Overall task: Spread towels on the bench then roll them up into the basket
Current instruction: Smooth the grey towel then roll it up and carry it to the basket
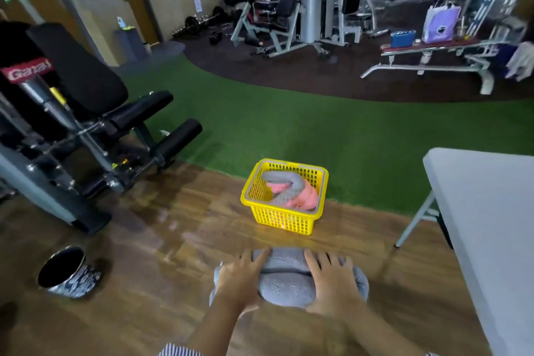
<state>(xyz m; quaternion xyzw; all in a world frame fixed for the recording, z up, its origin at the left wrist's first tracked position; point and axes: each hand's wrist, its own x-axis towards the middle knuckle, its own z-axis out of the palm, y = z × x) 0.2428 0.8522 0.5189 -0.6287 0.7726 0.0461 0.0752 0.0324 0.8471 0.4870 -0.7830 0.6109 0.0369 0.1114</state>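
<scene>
Single head cam, fwd-down, close over hands, gym floor beyond.

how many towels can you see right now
3. One grey towel under both hands on the wooden floor, and a grey towel and a pink towel in the yellow basket. More may be hidden beneath those.

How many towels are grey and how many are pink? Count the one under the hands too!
Grey towels: 2, one under the hands, one in the yellow basket
Pink towels: 1, in the basket
Total: 3
</scene>
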